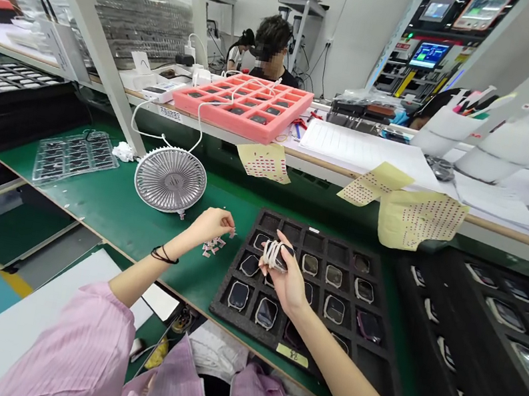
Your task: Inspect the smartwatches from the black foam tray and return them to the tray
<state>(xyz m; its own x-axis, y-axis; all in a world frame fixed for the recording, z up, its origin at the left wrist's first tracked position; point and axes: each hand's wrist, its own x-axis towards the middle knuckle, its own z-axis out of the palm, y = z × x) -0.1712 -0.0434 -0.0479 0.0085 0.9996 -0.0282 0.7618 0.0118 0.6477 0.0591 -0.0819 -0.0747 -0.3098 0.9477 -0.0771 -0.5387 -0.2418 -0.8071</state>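
Observation:
My right hand [284, 279] grips a dark smartwatch case [280, 255] wrapped with white strips, holding it above a black foam tray [238, 268]. That tray has a grid of square pockets, and most hold similar watch cases. My left hand [212, 226] hangs over the green bench mat [138, 224] with its fingertips pinched together. Whether they hold anything is too small to tell. Just below those fingertips lies a small heap of pink-and-white paper bits [213, 245], close to the tray's left rim.
A round metal desk fan [170, 179] stands left of the tray, and a clear tray of dark parts [71, 155] lies beyond it. Yellow dotted sticker sheets [420, 219] hang from the shelf edge. Black trays [474, 341] fill the right. A co-worker [273, 51] sits behind a pink foam tray [242, 106].

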